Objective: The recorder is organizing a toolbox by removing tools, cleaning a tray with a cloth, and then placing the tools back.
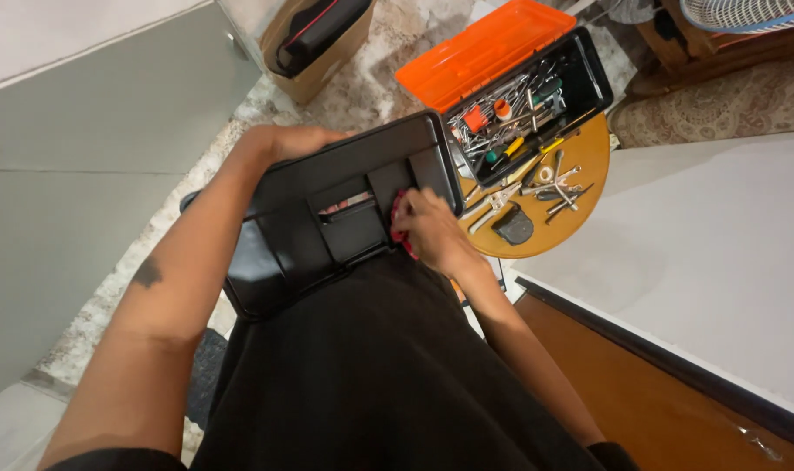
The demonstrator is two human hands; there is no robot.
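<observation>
At the bottom of the frame lies the person's lap, covered in black cloth point(371, 375). Both bare arms reach up from there toward the middle of the frame.

Resting on the lap, in the middle of the frame, is a black plastic tray with several compartments point(344, 218). It sits tilted. The left hand point(288, 141) is curled over the tray's far upper edge and grips it. The right hand point(432, 231) presses on the tray's right side, with its fingers bent around a small red thing point(398, 218). Only a bit of that red thing shows, so what it is cannot be told.

Just right of the right hand is a round wooden table point(589, 166). On it lie silver pliers point(493, 202), a dark flat pouch-like thing point(513, 224) and a few metal wrenches point(558, 185). They lie close together near the table's lower edge.

Farther up, touching the tray's upper right corner, stands an open toolbox with a black body and an orange lid point(493, 48). It is full of mixed tools, some with red, green and yellow handles.

In the upper left of the frame stands a brown cardboard box with a black bag in it point(314, 44), on a speckled floor point(371, 83). A patterned rug point(719, 100) lies in the upper right.
</observation>
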